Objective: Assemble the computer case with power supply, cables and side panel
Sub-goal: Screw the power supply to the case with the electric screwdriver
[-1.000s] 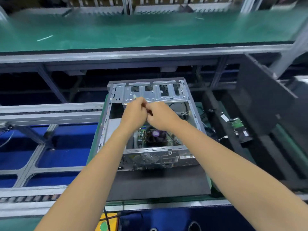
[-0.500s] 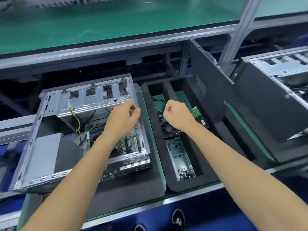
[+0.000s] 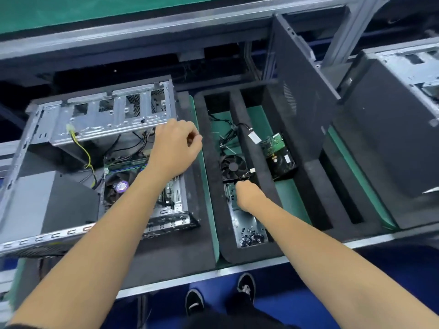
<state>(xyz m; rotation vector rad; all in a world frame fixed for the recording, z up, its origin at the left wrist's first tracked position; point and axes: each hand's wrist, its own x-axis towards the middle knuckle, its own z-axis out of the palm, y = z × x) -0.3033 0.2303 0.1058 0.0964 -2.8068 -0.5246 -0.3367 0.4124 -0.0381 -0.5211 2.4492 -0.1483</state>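
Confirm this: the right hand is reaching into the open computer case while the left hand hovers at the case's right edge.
Not quite: in the head view the right hand is reaching into the foam parts tray, just below the black fan, not the computer case. The left hand does hover at the case's right edge.

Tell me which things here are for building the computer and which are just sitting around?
For the job:
open computer case
side panel
black fan
screws
left hand
right hand

Just sitting around:
second case
green shelf
shoes
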